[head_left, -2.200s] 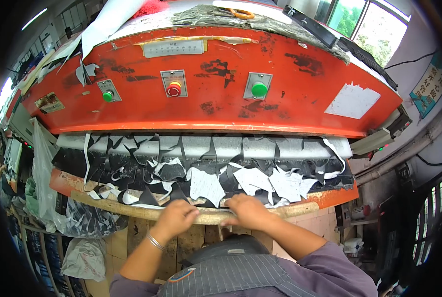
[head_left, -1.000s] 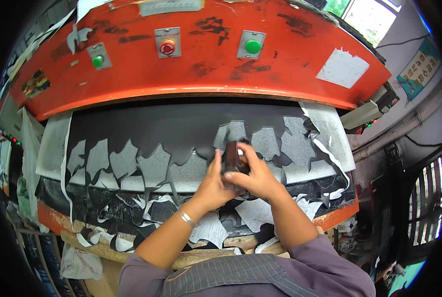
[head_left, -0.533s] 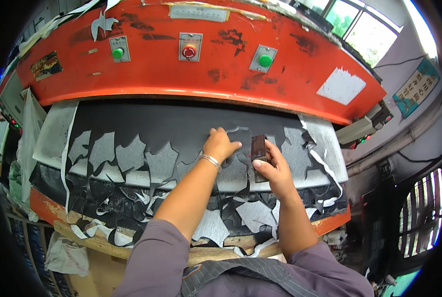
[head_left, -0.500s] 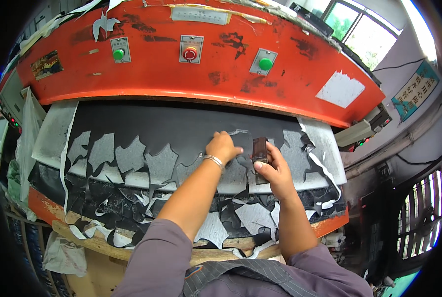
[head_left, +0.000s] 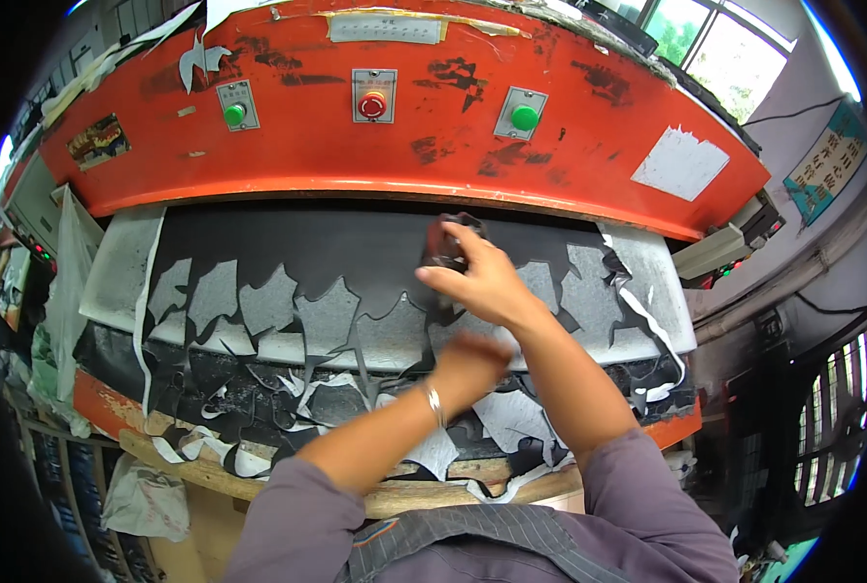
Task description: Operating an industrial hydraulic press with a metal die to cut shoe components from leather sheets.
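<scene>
My right hand (head_left: 482,282) grips a dark reddish-brown cutting die (head_left: 443,245), a hollow, box-like tool, above the black sheet material (head_left: 356,243). Fingers and thumb wrap its near side, and shadow hides part of its outline. Nearer to me, my left hand (head_left: 474,369) is smeared by motion over the sheet's ragged near edge, so its fingers are unclear. A small pale patch shows beside it, too blurred to name. Along the sheet runs a row of pointed, curved cut-outs, with the pale grey cutting board (head_left: 127,267) beneath.
An orange-red press beam (head_left: 297,146) spans the far side, bearing two green buttons (head_left: 524,118) and a red button (head_left: 372,104). Black and white scraps (head_left: 511,423) hang over the near edge, above a wooden rail (head_left: 395,500). A plastic bag (head_left: 145,496) lies at lower left.
My right hand has carried the cutting die left and farther away over the uncut sheet. My left hand has drawn back toward me and slightly right, off the sheet's cut edge.
</scene>
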The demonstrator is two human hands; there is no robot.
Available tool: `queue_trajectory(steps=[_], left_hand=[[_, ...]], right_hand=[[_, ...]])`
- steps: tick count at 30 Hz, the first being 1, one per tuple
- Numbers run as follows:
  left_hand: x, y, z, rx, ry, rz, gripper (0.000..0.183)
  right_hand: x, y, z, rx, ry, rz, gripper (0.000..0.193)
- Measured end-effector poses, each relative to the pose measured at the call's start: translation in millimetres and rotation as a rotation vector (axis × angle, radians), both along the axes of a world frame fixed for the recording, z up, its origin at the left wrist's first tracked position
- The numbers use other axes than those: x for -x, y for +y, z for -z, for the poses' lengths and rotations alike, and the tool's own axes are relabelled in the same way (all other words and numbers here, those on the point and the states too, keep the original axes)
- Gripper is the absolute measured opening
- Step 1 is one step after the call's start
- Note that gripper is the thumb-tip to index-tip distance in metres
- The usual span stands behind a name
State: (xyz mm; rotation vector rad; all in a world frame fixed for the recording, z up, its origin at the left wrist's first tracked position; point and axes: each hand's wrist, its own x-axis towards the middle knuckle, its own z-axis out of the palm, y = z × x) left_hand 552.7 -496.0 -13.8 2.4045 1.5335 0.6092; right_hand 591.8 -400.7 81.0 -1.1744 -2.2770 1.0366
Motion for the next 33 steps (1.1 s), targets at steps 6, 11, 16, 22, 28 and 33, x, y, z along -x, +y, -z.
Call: queue_trajectory(steps=[6,11,16,22,28,33], left_hand=[[10.4,-120.2,-22.2,0.457,-0.333,0.338,0.042],[105.3,-74.9,-21.7,0.102,-0.402,-0.458,0.059],[156.0,-37.0,22.0,-0.042,-0.310,-0.705,0.085],[145.7,-5.9,29.9,0.041,-0.223,-0.781,0.079],[150.9,-10.2,33.1,0.015,-0.268,-0.751,0.069],[151.0,-7.5,28.8,0.047,-0.307,-0.731,0.069]], right_hand=[[84.4,-9.7,32.4,-0.071,-0.449,-0.042,0.073],[83.7,-17.4,68.4,-0.184,-0.522,0.040,0.067],[27.6,-22.0,99.3,-0.241,-0.117,0.271,0.060],[18.1,-39.7,122.9,-0.208,-0.130,0.255,0.060],[14.9,-44.2,130.1,-0.367,-0.084,0.189,0.059],[16.0,-43.7,127.0,-0.392,-0.116,0.188,0.059]])
